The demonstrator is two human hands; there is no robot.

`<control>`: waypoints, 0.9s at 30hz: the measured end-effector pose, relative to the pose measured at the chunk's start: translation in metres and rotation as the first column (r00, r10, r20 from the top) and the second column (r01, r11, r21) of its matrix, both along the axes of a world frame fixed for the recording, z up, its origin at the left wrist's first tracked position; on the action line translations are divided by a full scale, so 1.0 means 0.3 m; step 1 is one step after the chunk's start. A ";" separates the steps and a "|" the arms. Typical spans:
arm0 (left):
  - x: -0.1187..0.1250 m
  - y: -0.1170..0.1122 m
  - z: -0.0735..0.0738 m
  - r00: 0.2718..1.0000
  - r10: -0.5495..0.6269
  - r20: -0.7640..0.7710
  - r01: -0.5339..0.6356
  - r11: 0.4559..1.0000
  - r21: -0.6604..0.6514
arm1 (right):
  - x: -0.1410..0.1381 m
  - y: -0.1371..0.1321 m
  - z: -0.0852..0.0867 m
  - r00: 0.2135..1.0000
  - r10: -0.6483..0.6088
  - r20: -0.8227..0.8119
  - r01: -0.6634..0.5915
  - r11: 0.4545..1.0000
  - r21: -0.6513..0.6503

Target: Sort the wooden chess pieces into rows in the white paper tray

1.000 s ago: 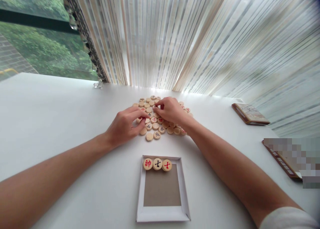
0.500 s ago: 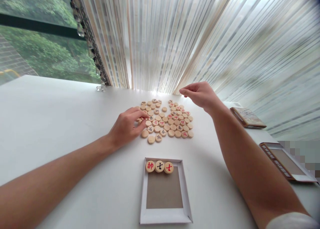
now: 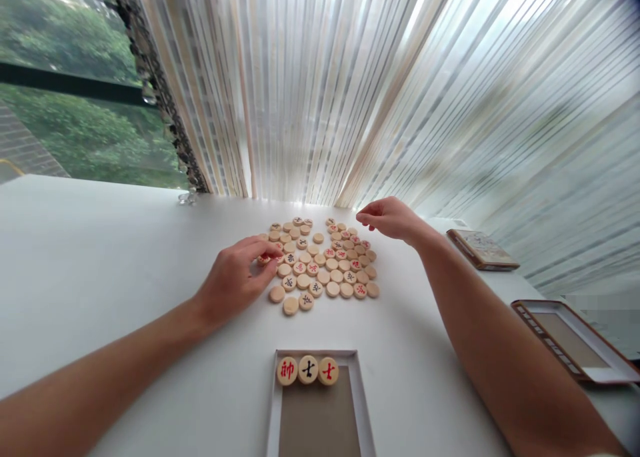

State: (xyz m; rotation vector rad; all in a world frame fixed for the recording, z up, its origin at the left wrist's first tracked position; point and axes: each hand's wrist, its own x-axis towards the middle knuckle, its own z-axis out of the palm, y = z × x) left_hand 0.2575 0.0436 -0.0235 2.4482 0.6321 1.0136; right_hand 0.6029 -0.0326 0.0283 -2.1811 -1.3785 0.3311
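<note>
Several round wooden game pieces with red or black characters lie in a loose cluster on the white table. My left hand rests at the cluster's left edge, fingers curled, thumb and fingertips pinching one piece. My right hand hovers over the cluster's far right side, fingertips pinched together; I cannot make out whether anything is in them. Near me a shallow white box tray with a brown floor holds three pieces in a row along its far edge.
A brown patterned box lies at the right, and a shallow brown-rimmed lid lies nearer at the right edge. A striped curtain hangs behind the table. A window with greenery is at the far left, with small glass beads at the curtain's foot.
My right hand left the pile, rose up and to the right, then came down a little. My left hand stayed at the pile's left edge. The view tilted upward.
</note>
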 end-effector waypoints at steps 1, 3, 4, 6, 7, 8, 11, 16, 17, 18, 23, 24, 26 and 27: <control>0.001 0.001 -0.001 1.000 -0.001 -0.003 0.001 1.000 -0.004 | -0.003 0.009 -0.013 1.000 -0.010 0.022 0.010 1.000 0.015; 0.003 0.002 -0.002 1.000 -0.002 -0.005 0.002 1.000 -0.012 | -0.019 0.033 -0.044 0.997 -0.022 0.076 0.017 0.998 0.061; 0.004 0.002 -0.002 1.000 -0.001 -0.003 0.001 1.000 -0.016 | -0.032 0.046 -0.061 0.994 -0.017 0.104 0.008 0.996 0.084; 0.005 0.002 -0.003 1.000 0.001 -0.004 -0.001 1.000 -0.018 | -0.057 0.069 -0.094 0.989 0.015 0.149 -0.032 0.993 0.115; 0.005 0.002 -0.003 1.000 0.002 -0.004 -0.003 1.000 -0.016 | -0.069 0.079 -0.108 0.985 0.034 0.169 -0.056 0.990 0.126; 0.005 0.002 -0.003 1.000 0.003 -0.004 -0.003 1.000 -0.016 | -0.079 0.087 -0.121 0.981 0.056 0.185 -0.081 0.988 0.133; 0.003 0.001 -0.003 1.000 0.001 0.002 -0.001 1.000 -0.027 | -0.100 0.098 -0.145 0.969 0.114 0.220 -0.148 0.978 0.146; 0.005 -0.002 -0.002 1.000 0.023 -0.015 -0.023 0.999 -0.026 | -0.139 0.092 -0.141 0.938 0.227 0.262 -0.271 0.951 0.146; 0.005 0.000 -0.002 0.999 0.041 -0.018 -0.042 0.999 -0.022 | -0.150 0.089 -0.135 0.928 0.253 0.272 -0.300 0.943 0.146; 0.004 0.005 -0.003 0.998 0.064 -0.020 -0.064 0.998 -0.021 | -0.162 0.087 -0.129 0.919 0.279 0.281 -0.328 0.933 0.146; -0.007 0.063 -0.013 0.979 0.204 -0.025 -0.206 0.970 -0.126 | -0.222 0.067 -0.079 0.873 0.380 0.306 -0.437 0.887 0.147; -0.010 0.078 -0.014 0.974 0.227 -0.025 -0.228 0.962 -0.150 | -0.234 0.062 -0.068 0.865 0.398 0.305 -0.455 0.879 0.144; -0.016 0.103 -0.015 0.965 0.262 -0.017 -0.261 0.948 -0.185 | -0.256 0.052 -0.050 0.850 0.436 0.296 -0.490 0.861 0.137; -0.018 0.111 -0.014 0.961 0.275 -0.013 -0.272 0.942 -0.195 | -0.266 0.047 -0.042 0.840 0.458 0.290 -0.509 0.850 0.133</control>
